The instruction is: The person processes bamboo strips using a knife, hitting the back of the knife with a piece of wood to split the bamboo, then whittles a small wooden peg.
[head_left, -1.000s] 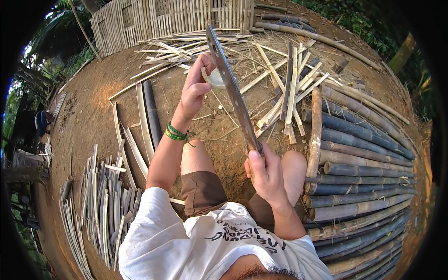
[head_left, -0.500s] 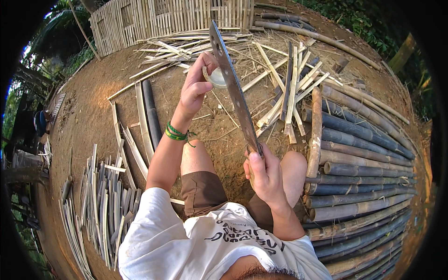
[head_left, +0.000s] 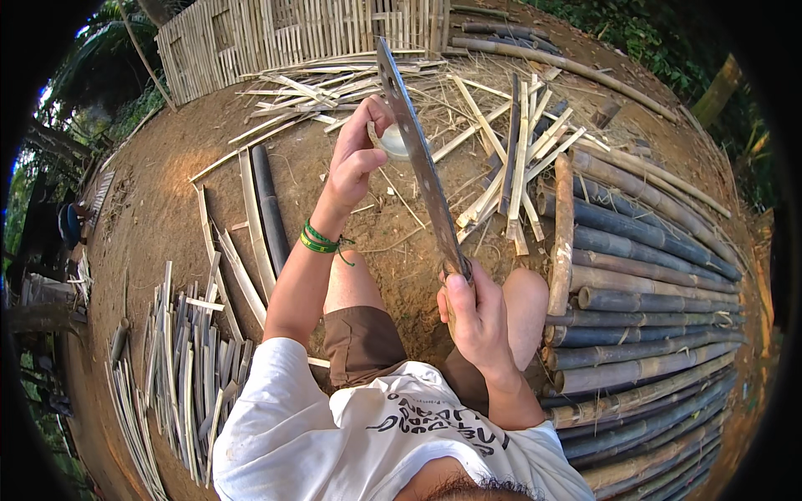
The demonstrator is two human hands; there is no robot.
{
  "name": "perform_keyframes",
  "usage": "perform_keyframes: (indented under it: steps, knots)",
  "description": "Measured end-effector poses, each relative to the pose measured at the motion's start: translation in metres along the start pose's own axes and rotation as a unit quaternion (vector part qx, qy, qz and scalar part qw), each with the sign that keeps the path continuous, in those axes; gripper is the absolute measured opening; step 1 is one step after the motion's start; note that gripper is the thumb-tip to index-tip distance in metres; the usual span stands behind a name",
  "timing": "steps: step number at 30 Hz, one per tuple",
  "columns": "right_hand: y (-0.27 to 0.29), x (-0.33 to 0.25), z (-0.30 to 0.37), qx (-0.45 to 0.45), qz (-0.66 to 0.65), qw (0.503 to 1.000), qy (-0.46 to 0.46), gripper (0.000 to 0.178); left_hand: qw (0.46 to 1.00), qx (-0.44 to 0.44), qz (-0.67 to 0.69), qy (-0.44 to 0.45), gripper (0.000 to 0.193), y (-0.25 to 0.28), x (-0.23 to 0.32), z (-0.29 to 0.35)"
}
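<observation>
The left hand (head_left: pixel 357 159) has slid its pale stone (head_left: pixel 393 142) along the blade (head_left: pixel 422 163), right hand (head_left: pixel 476 321) gripping the handle.

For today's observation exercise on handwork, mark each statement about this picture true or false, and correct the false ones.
1. The right hand grips the handle of a long blade. True.
2. The left hand holds a small pale stone against the blade. True.
3. The blade lies flat on the ground. False: it is held up, pointing away from the person.
4. Green wristbands sit on the right wrist. False: on the left wrist.
5. Bamboo poles lie stacked at the person's right. True.
</observation>
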State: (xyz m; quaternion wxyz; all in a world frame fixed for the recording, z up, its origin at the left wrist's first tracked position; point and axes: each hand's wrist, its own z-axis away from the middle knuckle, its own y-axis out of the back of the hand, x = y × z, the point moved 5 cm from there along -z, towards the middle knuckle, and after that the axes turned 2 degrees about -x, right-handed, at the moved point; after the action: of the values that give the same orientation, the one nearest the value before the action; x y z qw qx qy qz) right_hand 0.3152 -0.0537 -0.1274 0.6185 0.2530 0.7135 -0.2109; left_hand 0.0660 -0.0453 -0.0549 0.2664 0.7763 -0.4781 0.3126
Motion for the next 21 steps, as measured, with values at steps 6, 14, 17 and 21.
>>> perform_keyframes:
  steps: [6, 14, 17, 21]
  knots:
    - [0.0008, -0.0014, -0.0003, 0.029, -0.004, 1.0, 0.0, 0.038, 1.0, -0.001, 0.001, -0.006, 0.044, 0.0007, -0.002, 0.0004]
    - [0.001, -0.0002, -0.0003, 0.031, 0.005, 0.999, 0.01, 0.036, 1.0, -0.005, 0.014, 0.008, 0.044, 0.0017, -0.0054, 0.0035]
    - [0.0007, 0.0011, -0.0008, 0.028, -0.002, 1.0, 0.002, 0.036, 1.0, -0.003, 0.013, 0.006, 0.044, 0.0015, -0.0046, 0.0026]
    - [-0.0008, 0.0026, -0.0014, 0.034, -0.008, 0.999, 0.002, 0.035, 1.0, 0.001, 0.013, 0.006, 0.045, 0.0005, -0.0016, 0.0026]
